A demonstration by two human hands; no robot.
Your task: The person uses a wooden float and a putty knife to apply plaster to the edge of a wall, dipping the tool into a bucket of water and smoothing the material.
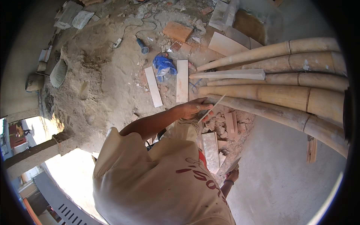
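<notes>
Dusty floor (112,71), strip (216,104) in left fingers (204,107)

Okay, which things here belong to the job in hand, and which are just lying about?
Likely part of the job:
thin pale strip, in the left hand
flat thin piece, in the right hand

Apparently just lying about:
blue plastic bag
bamboo poles
corded power tool
orange-brown block

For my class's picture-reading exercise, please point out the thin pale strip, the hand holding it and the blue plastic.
Thin pale strip (215,104): head view, near the middle of its length.
Left hand (194,108): head view, middle of the hand.
Blue plastic (164,65): head view, middle of the crumpled heap.
</notes>
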